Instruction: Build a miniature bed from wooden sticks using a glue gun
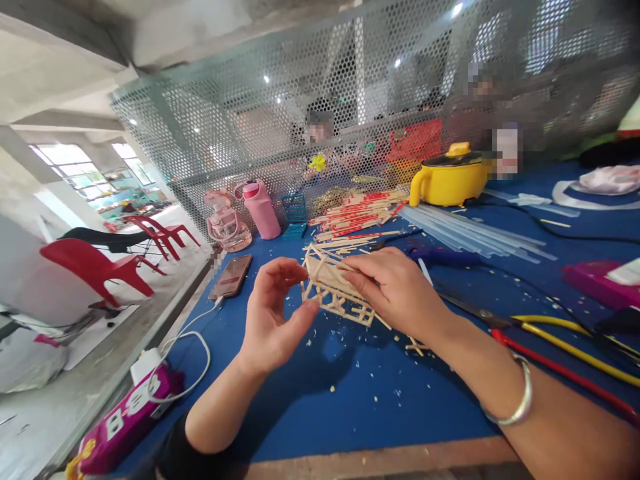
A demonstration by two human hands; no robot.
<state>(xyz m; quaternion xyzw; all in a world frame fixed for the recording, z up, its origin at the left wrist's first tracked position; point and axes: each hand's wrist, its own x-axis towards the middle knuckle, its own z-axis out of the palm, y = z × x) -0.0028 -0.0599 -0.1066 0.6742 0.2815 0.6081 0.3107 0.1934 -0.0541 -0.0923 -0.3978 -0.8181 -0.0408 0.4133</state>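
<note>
A small lattice frame of pale wooden sticks, with a sloping top, is held up over the blue table. My left hand curves round its left end, thumb at the lower edge and fingers at the upper corner. From the right, my right hand pinches the frame's top right side, palm down, a silver bangle on the wrist. The fingertips of my right hand partly hide that side. Several loose sticks with red marks lie behind the frame.
Behind stand a pink bottle, a clear bottle and a yellow pot. Translucent glue sticks, scissors and cables lie right. A phone and purple power strip lie left. A person sits beyond the mesh screen.
</note>
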